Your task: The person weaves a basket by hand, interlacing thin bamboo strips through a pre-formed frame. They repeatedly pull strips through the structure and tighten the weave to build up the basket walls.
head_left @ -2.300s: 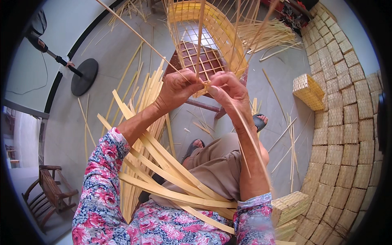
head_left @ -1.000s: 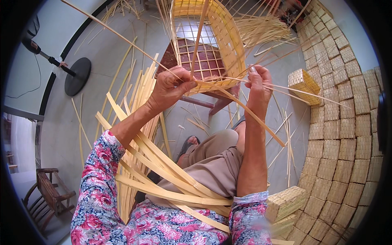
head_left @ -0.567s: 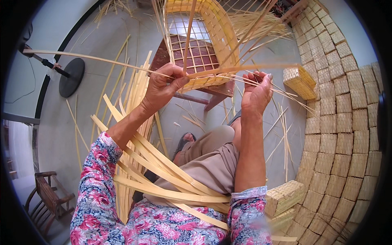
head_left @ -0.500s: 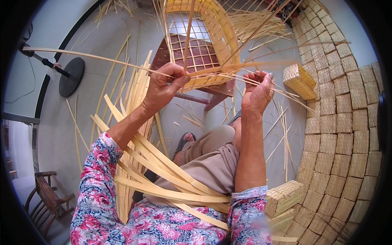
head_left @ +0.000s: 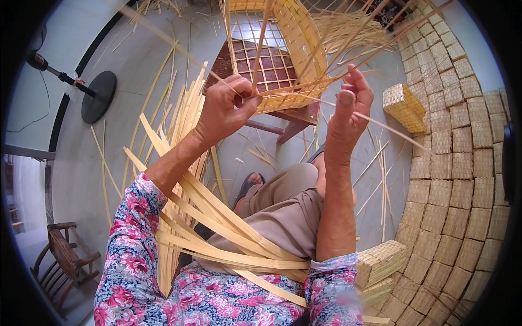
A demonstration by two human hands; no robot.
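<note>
At eleven o'clock the left hand (head_left: pixel 231 106) pinches flat tan strips (head_left: pixel 261 49); at twelve a yellow, oblong, woven-strip basket (head_left: pixel 307 46) shows open-lattice base, checkered wall; at two, whether the right hand (head_left: pixel 350 111) grips a thin pale strip (head_left: pixel 394 131) is unclear.

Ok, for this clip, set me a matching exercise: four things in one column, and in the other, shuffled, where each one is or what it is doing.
Things:
1. left hand
2. half-woven yellow basket with an open-grid base
3. long, flat, pale yellow strips
4. black disc-shaped stand base

Places or states:
A. lying across the lap, over grey-brown trousers
B. on the grey floor, toward the picture's upper left
C. over a reddish-brown wooden seat
D. pinching at the basket's near edge

Right pairs: 1-D, 2-C, 3-A, 4-B
</note>
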